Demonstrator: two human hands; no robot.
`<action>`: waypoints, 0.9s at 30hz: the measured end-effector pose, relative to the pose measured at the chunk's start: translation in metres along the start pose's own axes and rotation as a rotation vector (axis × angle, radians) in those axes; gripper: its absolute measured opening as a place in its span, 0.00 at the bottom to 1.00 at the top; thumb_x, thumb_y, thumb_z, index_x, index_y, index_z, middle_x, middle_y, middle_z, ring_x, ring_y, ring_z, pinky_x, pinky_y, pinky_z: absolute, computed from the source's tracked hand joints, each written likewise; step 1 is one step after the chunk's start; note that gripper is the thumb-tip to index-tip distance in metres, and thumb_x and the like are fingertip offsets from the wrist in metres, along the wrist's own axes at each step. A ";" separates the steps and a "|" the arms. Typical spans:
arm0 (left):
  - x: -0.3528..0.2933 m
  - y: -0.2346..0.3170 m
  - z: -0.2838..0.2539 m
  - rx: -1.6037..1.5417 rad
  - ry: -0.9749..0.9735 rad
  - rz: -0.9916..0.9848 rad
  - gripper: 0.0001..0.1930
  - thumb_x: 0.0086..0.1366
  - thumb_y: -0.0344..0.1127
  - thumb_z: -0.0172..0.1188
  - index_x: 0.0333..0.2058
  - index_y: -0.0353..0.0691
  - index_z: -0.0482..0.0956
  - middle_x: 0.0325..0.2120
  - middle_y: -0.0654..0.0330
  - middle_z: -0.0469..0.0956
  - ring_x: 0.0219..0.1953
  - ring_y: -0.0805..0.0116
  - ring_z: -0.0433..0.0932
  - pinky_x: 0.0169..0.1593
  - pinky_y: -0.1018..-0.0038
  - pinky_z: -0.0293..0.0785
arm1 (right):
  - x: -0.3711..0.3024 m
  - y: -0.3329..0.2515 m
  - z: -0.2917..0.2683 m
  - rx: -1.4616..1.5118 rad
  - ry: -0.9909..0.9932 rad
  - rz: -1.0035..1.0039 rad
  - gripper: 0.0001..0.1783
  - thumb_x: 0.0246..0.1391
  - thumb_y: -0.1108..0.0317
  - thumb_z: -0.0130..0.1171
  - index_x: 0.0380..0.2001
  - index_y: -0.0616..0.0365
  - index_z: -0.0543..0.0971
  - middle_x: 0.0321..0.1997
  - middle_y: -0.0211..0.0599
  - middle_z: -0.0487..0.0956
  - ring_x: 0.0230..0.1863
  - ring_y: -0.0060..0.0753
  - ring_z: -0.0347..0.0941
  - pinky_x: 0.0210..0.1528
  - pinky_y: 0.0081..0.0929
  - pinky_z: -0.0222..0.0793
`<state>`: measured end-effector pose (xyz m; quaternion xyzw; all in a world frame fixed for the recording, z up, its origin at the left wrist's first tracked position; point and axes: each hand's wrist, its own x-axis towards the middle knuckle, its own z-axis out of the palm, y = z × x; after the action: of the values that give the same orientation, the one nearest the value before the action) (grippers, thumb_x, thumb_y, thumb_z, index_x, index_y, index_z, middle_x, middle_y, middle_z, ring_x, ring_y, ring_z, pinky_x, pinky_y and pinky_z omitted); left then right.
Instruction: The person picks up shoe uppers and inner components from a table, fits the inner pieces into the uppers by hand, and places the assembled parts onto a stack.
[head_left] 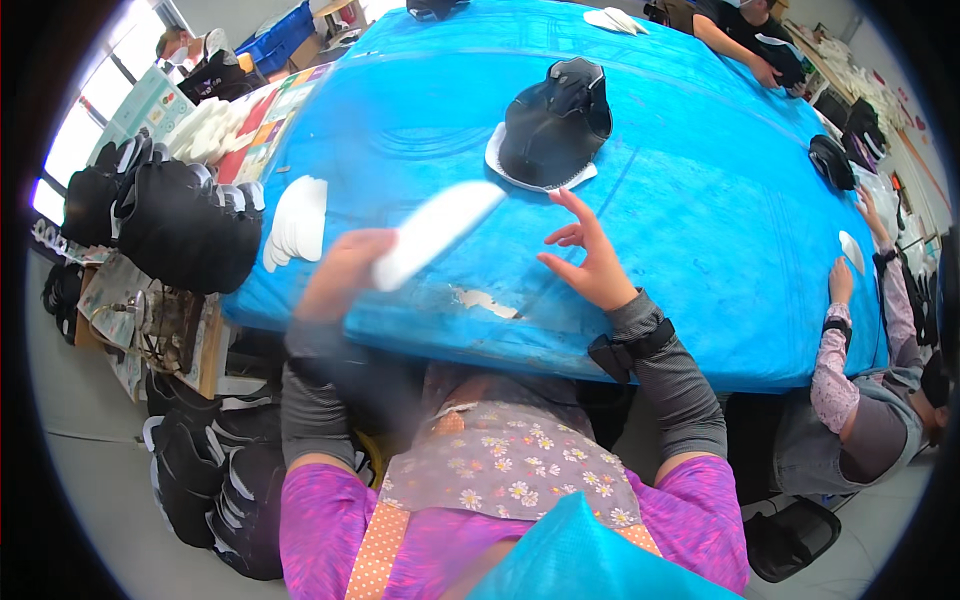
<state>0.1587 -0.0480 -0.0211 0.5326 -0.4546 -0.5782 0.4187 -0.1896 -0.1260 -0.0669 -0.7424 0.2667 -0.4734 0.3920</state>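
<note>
My left hand (345, 268), smeared by motion, grips one end of a white shoe insole (440, 233) and holds it tilted above the table. Opposite it, my right hand (592, 258) is raised with its fingers apart and nothing in them. Just beyond my hands stands a black shoe upper (553, 128) with white edging around its base. A fanned stack of white insoles (298, 222) lies on the table to the left of my left hand.
Blue sheeting covers the table (430, 120). Black shoe uppers (190, 225) are piled at the left, with more (225, 480) below. One co-worker (860, 390) sits at the right, another (740, 35) at the far right, handling a black upper. White insoles (615, 20) lie at the far edge.
</note>
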 end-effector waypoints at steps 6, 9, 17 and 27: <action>0.047 -0.029 0.067 -0.387 -0.506 -0.105 0.17 0.72 0.45 0.52 0.32 0.38 0.80 0.15 0.72 0.65 0.18 0.82 0.59 0.23 0.79 0.53 | -0.001 0.014 -0.020 -0.170 -0.062 -0.261 0.19 0.55 0.79 0.63 0.51 0.60 0.78 0.45 0.39 0.82 0.42 0.27 0.80 0.45 0.23 0.75; 0.068 -0.046 0.069 -0.549 -0.701 -0.016 0.19 0.74 0.48 0.48 0.39 0.37 0.78 0.24 0.66 0.73 0.25 0.78 0.68 0.29 0.80 0.62 | -0.003 0.004 -0.022 0.224 0.074 0.150 0.08 0.58 0.78 0.61 0.42 0.63 0.81 0.36 0.37 0.83 0.39 0.24 0.81 0.43 0.20 0.74; 0.057 -0.029 0.141 -0.234 -0.130 0.573 0.33 0.71 0.34 0.55 0.69 0.41 0.52 0.60 0.52 0.68 0.60 0.59 0.70 0.61 0.64 0.71 | -0.001 0.020 -0.028 0.417 0.101 0.396 0.12 0.61 0.65 0.61 0.39 0.64 0.78 0.31 0.36 0.82 0.25 0.21 0.76 0.30 0.19 0.70; 0.080 0.003 0.187 0.953 0.168 0.863 0.34 0.62 0.24 0.50 0.67 0.54 0.61 0.45 0.50 0.77 0.34 0.49 0.81 0.35 0.63 0.79 | -0.005 0.037 -0.033 0.470 0.127 0.565 0.43 0.62 0.30 0.41 0.48 0.66 0.76 0.38 0.45 0.83 0.31 0.24 0.78 0.40 0.23 0.75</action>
<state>-0.0337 -0.1109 -0.0333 0.4729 -0.8003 -0.0494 0.3653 -0.2225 -0.1535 -0.0925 -0.4985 0.3688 -0.4400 0.6495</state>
